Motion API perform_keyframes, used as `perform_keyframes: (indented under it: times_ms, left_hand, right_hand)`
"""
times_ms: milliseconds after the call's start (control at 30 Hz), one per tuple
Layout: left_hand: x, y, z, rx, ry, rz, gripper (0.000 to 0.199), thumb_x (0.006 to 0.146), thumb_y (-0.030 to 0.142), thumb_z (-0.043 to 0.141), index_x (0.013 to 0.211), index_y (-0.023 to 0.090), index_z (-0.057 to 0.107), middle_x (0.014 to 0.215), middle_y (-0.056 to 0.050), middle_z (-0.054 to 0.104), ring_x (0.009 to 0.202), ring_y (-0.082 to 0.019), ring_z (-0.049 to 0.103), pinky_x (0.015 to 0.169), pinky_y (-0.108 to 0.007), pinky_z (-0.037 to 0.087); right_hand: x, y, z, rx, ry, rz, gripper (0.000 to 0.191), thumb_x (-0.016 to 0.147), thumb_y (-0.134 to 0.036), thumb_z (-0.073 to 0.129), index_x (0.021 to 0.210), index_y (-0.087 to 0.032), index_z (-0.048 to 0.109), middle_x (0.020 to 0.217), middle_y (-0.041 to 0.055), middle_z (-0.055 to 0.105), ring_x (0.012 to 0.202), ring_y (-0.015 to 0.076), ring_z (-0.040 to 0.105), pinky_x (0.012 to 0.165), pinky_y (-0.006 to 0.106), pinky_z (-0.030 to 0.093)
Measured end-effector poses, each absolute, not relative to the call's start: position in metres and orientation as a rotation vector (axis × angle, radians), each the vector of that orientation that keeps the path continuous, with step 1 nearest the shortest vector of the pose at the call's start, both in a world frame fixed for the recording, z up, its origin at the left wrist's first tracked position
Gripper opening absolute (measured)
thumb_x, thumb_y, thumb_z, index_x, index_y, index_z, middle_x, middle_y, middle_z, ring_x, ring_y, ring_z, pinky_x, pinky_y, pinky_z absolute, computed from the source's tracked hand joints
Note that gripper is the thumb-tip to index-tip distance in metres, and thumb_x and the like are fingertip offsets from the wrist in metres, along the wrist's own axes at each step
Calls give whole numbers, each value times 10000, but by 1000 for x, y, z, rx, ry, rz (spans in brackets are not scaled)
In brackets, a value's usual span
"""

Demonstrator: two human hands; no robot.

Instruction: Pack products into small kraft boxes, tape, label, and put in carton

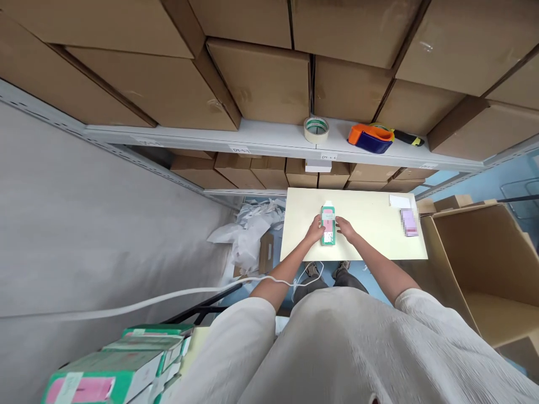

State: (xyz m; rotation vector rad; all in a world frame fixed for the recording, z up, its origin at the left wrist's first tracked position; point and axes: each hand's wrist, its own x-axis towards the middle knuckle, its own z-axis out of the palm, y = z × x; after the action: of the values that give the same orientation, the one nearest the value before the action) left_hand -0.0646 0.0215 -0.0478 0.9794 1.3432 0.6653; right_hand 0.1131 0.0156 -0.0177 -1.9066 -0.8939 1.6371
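Note:
A slim green and pink carton lies on the pale yellow tabletop, with a white flap sticking out at its far end. My left hand grips the carton's left side, its thumb over the edge. Close by the right edge is my right hand, fingers curved and slightly apart; whether they touch the carton I cannot tell. Toward the table's right end are a purple pack and a white slip.
Brown cartons fill the shelf ahead; a tape roll, an orange tape dispenser and a cutter sit on its ledge. An open cardboard box stands right, green packages lower left. A white cable crosses my left arm.

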Motion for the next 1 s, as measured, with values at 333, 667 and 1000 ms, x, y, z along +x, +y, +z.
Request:
perform_keyframes:
  times_ms: [333,667,1000]
  left_hand:
    - [-60,38,-37,907,1240,714,836,744,58,686,1544,183,477,1426,-152,707,1295,-297,698,1076,-427,575]
    - [-76,53,-10,967,1277,818,858,737,71,647,1559,209,444,1504,-149,636,1360,-283,653,1146,-434,530]
    - [-88,45,5,1086,1221,866,836,772,137,750,1553,221,463,1377,-134,627,1304,-276,658,1104,-417,545]
  right_hand:
    - [104,30,-16,-1781,-846,1637,585,1022,-562,499,1527,-284,593,1536,79,640,1366,273,612,1131,421,514]
    - [92,36,16,-1667,-901,1524,716,985,-575,617,1641,-320,488,1622,69,566,1460,313,544,1180,455,489]
    - [89,30,30,-1551,-940,1436,627,1032,-565,540,1611,-327,503,1579,79,585,1431,265,566,1154,428,524]
